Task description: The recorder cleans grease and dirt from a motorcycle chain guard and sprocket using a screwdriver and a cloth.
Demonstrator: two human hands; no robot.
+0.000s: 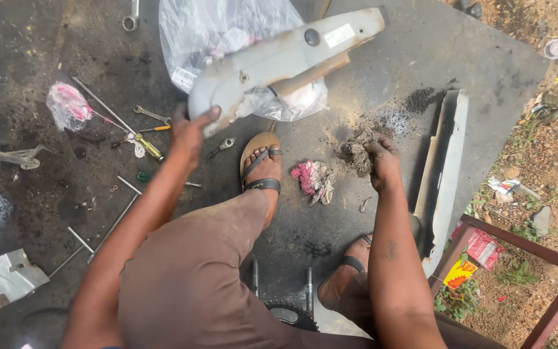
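Hands work apart: left hand (187, 132) grips the grey chain cover (279, 61) by its end, right hand (382, 161) clutches a dirty rag (355, 154).

The long grey cover (279, 64) looks like dull, scuffed painted metal. The rag (356, 154) is grimy, matted cloth. The bag (227, 32) is glossy clear plastic; the ground (421, 52) is rough, oil-stained.

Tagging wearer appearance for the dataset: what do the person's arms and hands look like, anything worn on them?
Both arms are bare: no sleeves, gloves, watch or rings visible. The left hand and right hand look smeared with dark grime. A small dark mark sits on the right forearm.
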